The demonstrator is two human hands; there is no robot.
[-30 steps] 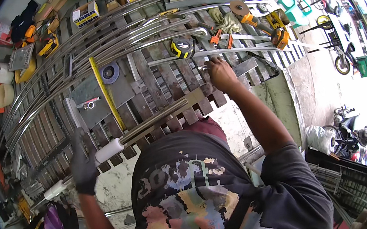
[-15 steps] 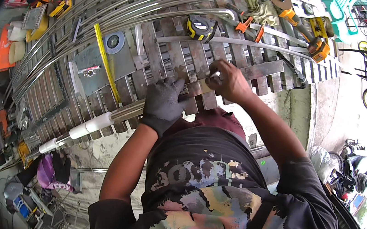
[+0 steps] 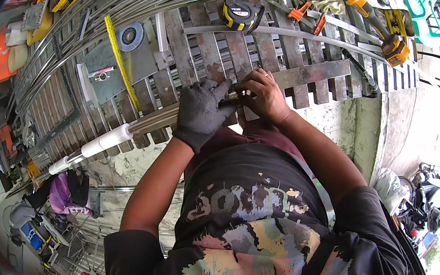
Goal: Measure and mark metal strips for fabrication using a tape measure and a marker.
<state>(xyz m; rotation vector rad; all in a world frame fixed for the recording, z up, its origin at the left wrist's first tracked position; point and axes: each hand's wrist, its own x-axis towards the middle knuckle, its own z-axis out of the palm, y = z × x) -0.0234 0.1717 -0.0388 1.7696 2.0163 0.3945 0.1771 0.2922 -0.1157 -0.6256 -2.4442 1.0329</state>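
Note:
My left hand (image 3: 200,111), in a dark grey work glove, is closed over the right end of a bundle of thin metal tubes (image 3: 155,119) along the near edge of the slatted metal bench. Bare and with a ring on one finger, my right hand (image 3: 263,95) is bent close beside the glove, its fingers pinched together. What those fingers hold is hidden. Both hands' fingertips nearly meet above the bench slats. A flat metal bar (image 3: 314,73) extends rightward from under my right hand. White wrapping (image 3: 106,141) surrounds the tubes farther left.
Beyond my hands lie a tape measure (image 3: 243,14), a yellow ruler (image 3: 121,61), a flap disc (image 3: 130,37) on a metal plate, and orange clamps (image 3: 301,11). An angle grinder (image 3: 370,14) rests at the right. Long shiny pipes (image 3: 180,4) cross the far side.
My right hand has moved left toward the glove, and its fingers have closed in. The small light-tipped object visible in it before is now hidden. The whole view has shifted slightly.

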